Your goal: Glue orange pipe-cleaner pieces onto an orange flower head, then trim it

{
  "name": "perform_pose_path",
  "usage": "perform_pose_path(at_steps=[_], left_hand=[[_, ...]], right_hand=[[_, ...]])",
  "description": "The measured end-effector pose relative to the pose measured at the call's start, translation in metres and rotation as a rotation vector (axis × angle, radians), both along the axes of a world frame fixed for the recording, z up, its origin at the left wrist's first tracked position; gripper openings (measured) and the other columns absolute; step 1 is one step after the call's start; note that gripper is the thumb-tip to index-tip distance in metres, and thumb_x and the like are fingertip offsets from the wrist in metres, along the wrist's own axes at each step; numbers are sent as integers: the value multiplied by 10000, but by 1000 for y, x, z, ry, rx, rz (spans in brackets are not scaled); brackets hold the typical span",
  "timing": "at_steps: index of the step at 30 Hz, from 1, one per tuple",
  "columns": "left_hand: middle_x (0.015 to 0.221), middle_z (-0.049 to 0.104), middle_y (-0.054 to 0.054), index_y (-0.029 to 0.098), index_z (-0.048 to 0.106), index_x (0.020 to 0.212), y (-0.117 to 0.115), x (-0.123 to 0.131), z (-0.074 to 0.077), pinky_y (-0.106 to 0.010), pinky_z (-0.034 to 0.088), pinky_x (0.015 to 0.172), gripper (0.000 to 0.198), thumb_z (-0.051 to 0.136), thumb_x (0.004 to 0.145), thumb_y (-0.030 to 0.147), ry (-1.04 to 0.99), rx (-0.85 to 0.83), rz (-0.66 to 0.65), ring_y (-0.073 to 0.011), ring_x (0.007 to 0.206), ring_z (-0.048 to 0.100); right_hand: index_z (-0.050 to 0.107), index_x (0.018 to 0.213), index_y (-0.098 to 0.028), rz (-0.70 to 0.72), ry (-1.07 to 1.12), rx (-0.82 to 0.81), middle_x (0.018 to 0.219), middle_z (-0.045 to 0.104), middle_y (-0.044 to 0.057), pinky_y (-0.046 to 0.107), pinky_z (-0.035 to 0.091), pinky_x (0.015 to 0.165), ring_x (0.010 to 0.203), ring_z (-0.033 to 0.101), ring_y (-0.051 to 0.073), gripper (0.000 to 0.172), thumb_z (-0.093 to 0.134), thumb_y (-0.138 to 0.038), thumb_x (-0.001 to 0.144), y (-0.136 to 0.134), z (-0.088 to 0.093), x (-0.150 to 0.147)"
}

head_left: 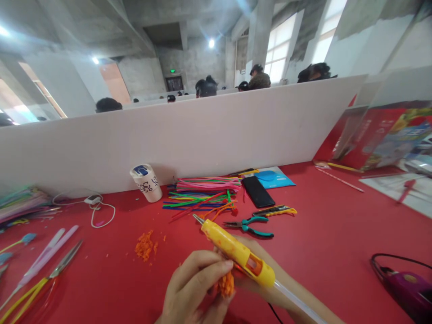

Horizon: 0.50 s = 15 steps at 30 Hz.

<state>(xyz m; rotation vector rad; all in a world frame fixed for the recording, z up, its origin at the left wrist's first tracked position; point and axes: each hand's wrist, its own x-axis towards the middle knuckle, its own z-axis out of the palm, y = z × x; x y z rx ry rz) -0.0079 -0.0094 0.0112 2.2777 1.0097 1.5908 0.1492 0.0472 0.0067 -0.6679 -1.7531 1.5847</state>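
An orange tuft (227, 285) is pinched in the left hand (193, 281), just below the diagonally slanted glue gun (227, 242) — the right hand's (243, 281) hold, behind it, cannot be told.

A bright red, flat tabletop (320, 252) spans the lower frame, bearing at centre a multicoloured bundle of fuzzy craft stems (207, 185), a black rectangular phone (259, 192) and teal-handled metal pliers (244, 225). Left of centre stand a white, dark-patterned cup (148, 186) and, below it, a loose pile of orange fluffy crumbs (143, 245). Yellow-handled metal scissors (55, 272) lie lower left, a purple device with a black cord (408, 292) lower right.
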Motion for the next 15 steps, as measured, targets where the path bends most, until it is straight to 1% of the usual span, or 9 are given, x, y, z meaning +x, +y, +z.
perform_pose_path(at_steps=[3,7,10,15], left_hand=[[876,628,-63,209,609,1089,-2,4,-3,-211,531,647,288,570,811,143,-48,-11,61,-148,762,619],[859,636,-63,229,620,1072,-4,5,-4,-236,531,656,261,572,820,181,-51,-38,98,-158,738,620],[855,641,-61,237,617,1072,-4,6,-5,-244,532,657,264,582,815,189,-50,-42,110,-162,728,624],[862,642,-65,223,628,1066,-3,4,-5,-233,525,657,253,584,817,205,-42,-20,125,-163,757,624]], right_hand=[[574,807,-157,45,59,26,781,580,21,256,449,635,704,544,154,126,602,-226,705,1,0,2],[572,764,-165,59,86,3,696,551,1,258,437,616,660,521,147,80,583,-215,702,1,2,1],[581,751,-181,54,77,-12,674,544,-7,261,429,635,668,515,148,46,580,-203,711,0,4,0],[616,780,-180,41,76,-43,710,572,8,265,443,643,687,542,160,91,611,-228,703,-1,7,-1]])
